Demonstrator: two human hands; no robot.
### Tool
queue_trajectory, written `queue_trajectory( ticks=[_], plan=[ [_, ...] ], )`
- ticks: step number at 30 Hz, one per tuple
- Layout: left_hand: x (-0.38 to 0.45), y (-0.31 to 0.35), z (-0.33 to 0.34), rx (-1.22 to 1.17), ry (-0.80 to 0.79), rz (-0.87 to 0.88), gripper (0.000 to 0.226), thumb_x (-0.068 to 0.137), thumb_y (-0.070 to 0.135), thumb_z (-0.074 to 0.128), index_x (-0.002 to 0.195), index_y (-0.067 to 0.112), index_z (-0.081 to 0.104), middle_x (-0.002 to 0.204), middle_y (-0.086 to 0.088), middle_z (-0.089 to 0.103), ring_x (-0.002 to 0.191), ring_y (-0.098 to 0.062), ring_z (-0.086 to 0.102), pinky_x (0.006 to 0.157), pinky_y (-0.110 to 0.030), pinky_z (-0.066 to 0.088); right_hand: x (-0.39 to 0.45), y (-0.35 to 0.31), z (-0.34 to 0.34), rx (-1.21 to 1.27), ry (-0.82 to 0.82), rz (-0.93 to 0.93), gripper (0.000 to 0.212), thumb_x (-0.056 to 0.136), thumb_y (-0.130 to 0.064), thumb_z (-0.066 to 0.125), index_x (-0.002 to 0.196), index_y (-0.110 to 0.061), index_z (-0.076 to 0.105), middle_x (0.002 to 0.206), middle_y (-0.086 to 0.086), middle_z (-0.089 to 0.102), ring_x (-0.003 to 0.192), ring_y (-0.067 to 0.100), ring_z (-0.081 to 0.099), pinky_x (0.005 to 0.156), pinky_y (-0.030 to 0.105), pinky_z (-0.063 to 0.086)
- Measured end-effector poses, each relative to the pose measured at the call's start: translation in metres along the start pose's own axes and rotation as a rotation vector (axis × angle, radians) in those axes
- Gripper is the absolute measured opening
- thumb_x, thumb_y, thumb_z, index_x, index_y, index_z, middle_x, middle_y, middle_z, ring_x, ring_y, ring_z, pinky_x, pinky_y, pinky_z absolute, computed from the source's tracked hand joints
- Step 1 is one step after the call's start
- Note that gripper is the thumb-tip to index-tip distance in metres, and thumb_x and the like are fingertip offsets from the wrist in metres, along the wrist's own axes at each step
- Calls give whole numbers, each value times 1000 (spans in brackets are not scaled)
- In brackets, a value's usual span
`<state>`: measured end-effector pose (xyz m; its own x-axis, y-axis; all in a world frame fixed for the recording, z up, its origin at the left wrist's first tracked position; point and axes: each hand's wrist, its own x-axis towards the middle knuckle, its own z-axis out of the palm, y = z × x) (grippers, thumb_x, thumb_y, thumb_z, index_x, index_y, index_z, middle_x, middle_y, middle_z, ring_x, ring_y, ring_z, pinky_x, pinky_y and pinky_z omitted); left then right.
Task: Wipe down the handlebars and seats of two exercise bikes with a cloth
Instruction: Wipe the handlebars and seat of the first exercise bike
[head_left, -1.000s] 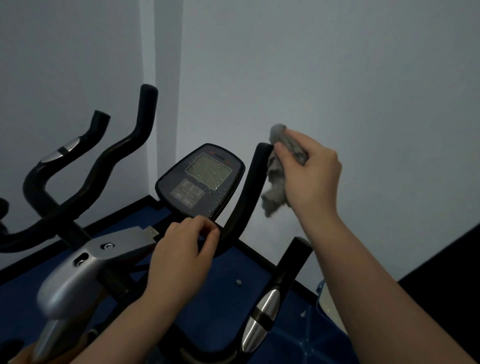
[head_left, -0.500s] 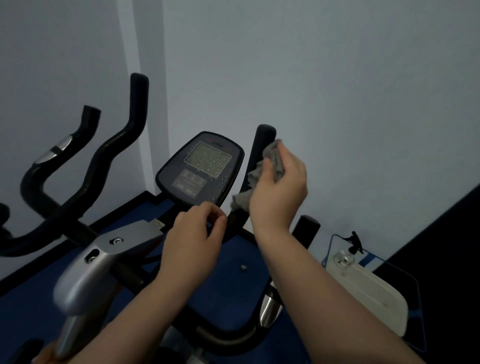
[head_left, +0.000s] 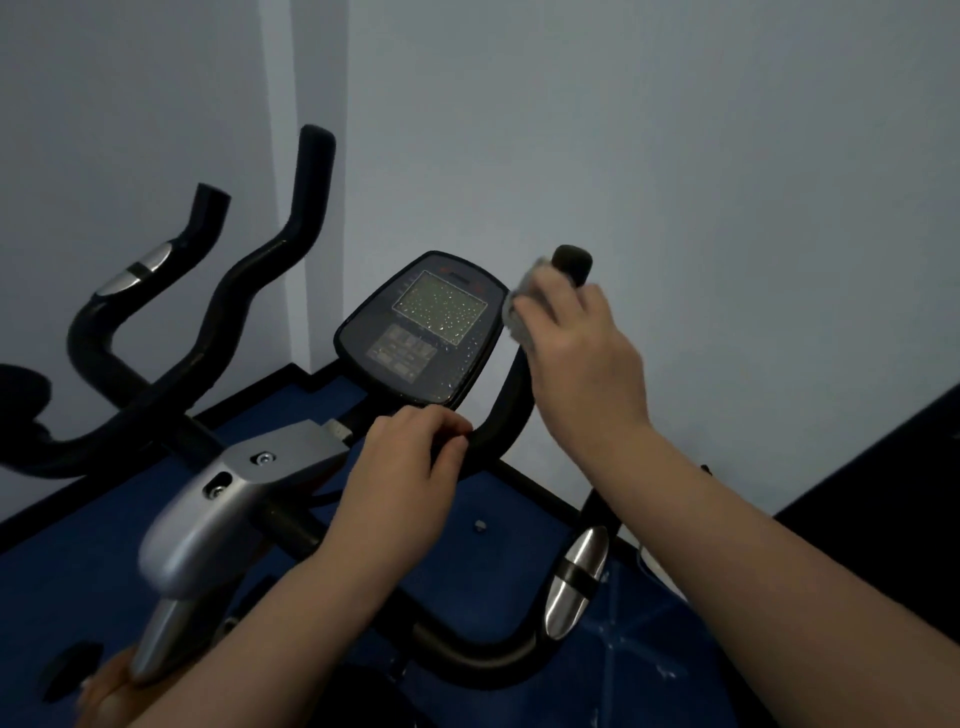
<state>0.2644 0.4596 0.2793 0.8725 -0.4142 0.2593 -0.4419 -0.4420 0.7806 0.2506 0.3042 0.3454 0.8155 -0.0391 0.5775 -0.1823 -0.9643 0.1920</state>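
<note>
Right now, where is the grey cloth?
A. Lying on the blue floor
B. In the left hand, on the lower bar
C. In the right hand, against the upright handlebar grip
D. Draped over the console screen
C: the right hand presses the grey cloth against the upright handlebar grip beside the console.

— What is the person wearing on the arms?
— Nothing that shows: both forearms are bare up to the frame edge, no sleeves.
— Gloves, rings, a watch?
— The left hand (head_left: 400, 478) and right hand (head_left: 582, 353) are bare.
</note>
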Motion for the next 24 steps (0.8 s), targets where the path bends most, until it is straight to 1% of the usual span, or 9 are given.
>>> queue_trajectory(
  ticks=[2, 4, 8, 10, 12, 17, 20, 22, 24],
  plan=[
    [-4, -5, -7, 17, -10, -1, 18, 93, 24, 54, 107, 25, 64, 100, 11, 55, 101, -11, 48, 83, -20, 33, -17, -5, 7, 155, -121, -28, 16, 95, -17, 53, 109, -12, 60, 126, -3, 50, 95, 17, 48, 64, 34, 52],
    [-10, -9, -13, 27, -6, 0, 17, 92, 22, 55, 106, 26, 64, 100, 10, 55, 100, -11, 48, 84, -22, 34, -18, -3, 2, 376, -137, 18, 16, 93, -21, 57, 103, -13, 66, 114, -6, 54, 90, 13, 53, 69, 26, 49],
    [-20, -13, -21, 48, 36, -31, 15, 91, 25, 57, 104, 27, 64, 99, 10, 56, 101, -12, 49, 89, -28, 39, -24, -3, -6, 502, -32, 93, 21, 90, -25, 58, 105, -14, 68, 111, -10, 53, 86, 5, 52, 73, 16, 45],
    [-24, -15, -23, 55, 50, -63, 16, 91, 26, 57, 106, 26, 64, 101, 9, 57, 103, -14, 50, 92, -31, 41, -45, -25, -3, 615, 20, 275, 22, 92, -23, 58, 109, -14, 67, 112, -14, 45, 88, 1, 49, 77, 9, 42],
    [-30, -17, -25, 64, 67, -89, 18, 90, 27, 58, 107, 27, 63, 103, 8, 58, 104, -14, 50, 93, -31, 41, -69, -53, 2, 680, 43, 371, 20, 91, -18, 59, 110, -15, 66, 113, -15, 42, 90, 1, 50, 81, 10, 44],
    [-42, -23, -32, 44, 89, -175, 17, 88, 29, 60, 105, 29, 64, 100, 10, 61, 99, -12, 56, 91, -37, 47, -64, -51, -4, 717, -107, 156, 17, 89, -19, 62, 106, -20, 68, 106, -14, 47, 82, -4, 48, 76, 2, 39],
    [-49, -22, -34, 46, 124, -214, 16, 87, 30, 61, 103, 30, 63, 99, 10, 61, 99, -13, 57, 91, -38, 48, -50, -23, -8, 719, -50, 234, 18, 91, -19, 60, 108, -18, 68, 110, -12, 46, 81, 1, 54, 76, 18, 51],
    [-53, -20, -34, 58, 142, -231, 16, 87, 30, 61, 103, 30, 63, 99, 9, 62, 99, -14, 57, 91, -39, 48, -62, -36, -7, 698, -38, 297, 20, 91, -18, 60, 110, -16, 67, 113, -9, 46, 84, 9, 57, 78, 24, 52],
    [-57, -21, -36, 103, 146, -234, 15, 88, 29, 61, 103, 28, 63, 100, 8, 62, 100, -14, 56, 90, -37, 47, -82, -75, -8, 714, -109, 180, 23, 91, -16, 60, 113, -16, 65, 117, -4, 48, 87, 16, 58, 79, 28, 52]
  ],
)
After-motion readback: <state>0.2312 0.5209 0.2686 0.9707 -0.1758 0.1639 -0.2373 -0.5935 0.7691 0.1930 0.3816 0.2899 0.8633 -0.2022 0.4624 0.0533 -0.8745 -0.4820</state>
